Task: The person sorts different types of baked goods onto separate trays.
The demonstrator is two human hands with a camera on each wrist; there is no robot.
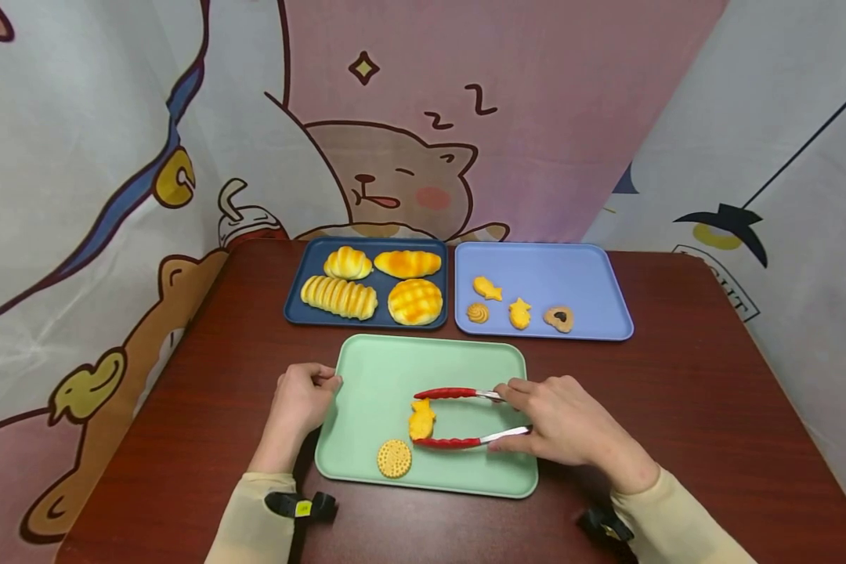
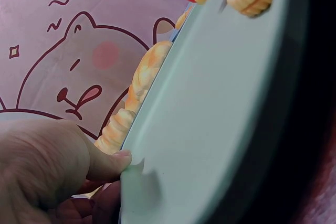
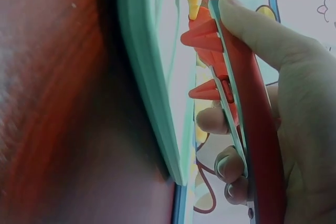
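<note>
At the left rim of the light green tray (image 1: 366, 368), my left hand (image 1: 305, 398) pinches the edge, thumb on top and fingers beneath. My right hand (image 1: 560, 419) grips a pair of red-tipped metal tongs (image 1: 447, 443) over the tray's right side. Their tips are apart, one at each end of a yellow fish-shaped biscuit (image 1: 421, 421); whether it is lifted cannot be told. Nearer the front edge lies a round sandwich biscuit (image 1: 394, 459) with a dotted top, its layers visible in the left wrist view. The right wrist view shows the fingers around the tongs' red handle (image 3: 252, 114).
Behind, a dark blue tray (image 1: 292, 309) bears several breads, including a twisted loaf (image 1: 339, 298) and a round bun (image 1: 415, 302). Beside it a periwinkle tray (image 1: 571, 270) holds fish-shaped biscuits (image 1: 519, 313), a swirl cookie (image 1: 477, 313) and a heart-shaped cookie (image 1: 559, 319). A printed cloth hangs behind the table (image 1: 677, 392).
</note>
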